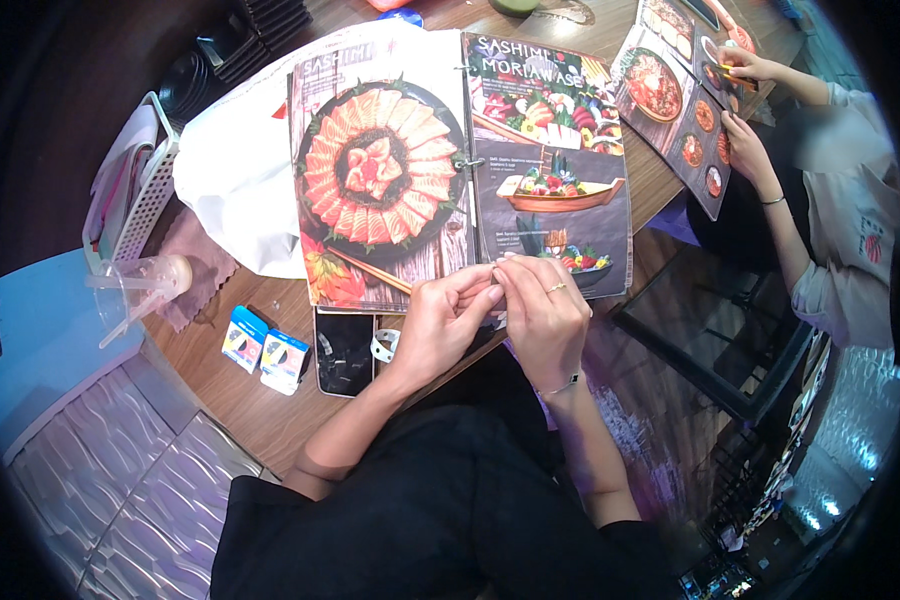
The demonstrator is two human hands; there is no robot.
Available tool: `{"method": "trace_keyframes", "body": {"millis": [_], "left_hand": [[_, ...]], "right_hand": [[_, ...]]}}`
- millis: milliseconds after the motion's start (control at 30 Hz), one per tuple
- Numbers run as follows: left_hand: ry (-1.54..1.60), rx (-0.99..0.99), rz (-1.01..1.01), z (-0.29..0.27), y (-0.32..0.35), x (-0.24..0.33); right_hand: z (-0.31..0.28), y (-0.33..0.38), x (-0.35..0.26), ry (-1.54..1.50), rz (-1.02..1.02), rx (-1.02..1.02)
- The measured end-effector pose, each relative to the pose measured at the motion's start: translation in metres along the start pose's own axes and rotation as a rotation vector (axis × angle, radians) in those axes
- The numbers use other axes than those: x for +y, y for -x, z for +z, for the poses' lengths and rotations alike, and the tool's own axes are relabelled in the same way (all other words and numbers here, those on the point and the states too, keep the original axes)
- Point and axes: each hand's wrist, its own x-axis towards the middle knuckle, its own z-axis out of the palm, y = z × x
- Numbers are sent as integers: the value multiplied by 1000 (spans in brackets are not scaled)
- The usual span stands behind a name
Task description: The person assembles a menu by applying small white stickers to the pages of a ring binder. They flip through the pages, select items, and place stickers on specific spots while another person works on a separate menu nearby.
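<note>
A ring-bound food menu (pixel 550 170) lies open on the wooden table, with a large photo of sliced raw fish on its left page. At its lower edge my left hand (pixel 448 318) and my right hand (pixel 545 315) meet, fingertips pinched together. Whatever the fingers hold, if anything, is too small and hidden to name. The right hand wears a ring and a bracelet. Just below the menu, left of my left hand, a dark-screened phone (pixel 345 358) lies beside a white band-like loop (pixel 386 345). Two small blue-and-white packets (pixel 284 364) rest farther left.
White cloth or plastic (pixel 235 185) spreads under the menu's left side. Left stand a clear plastic cup (pixel 135 290) with a straw, a brownish cloth (pixel 198 262) and a white perforated basket (pixel 148 195). At right, another person's hands (pixel 748 145) are at a second menu (pixel 675 125), above a dark chair (pixel 715 350).
</note>
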Motion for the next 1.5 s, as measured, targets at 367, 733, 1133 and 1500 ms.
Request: {"method": "trace_keyframes", "body": {"millis": [367,733,1133,1500], "left_hand": [[4,1,-35,2,-2,-2],[-97,27,27,4,0,-6],[-21,24,-17,4,-2,-7],[-128,43,57,6,0,-6]], "right_hand": [[0,-1,4,-72,49,36],[5,0,-1,-34,116,60],[-3,0,0,-172,153,58],[7,3,-5,-56,182,98]]}}
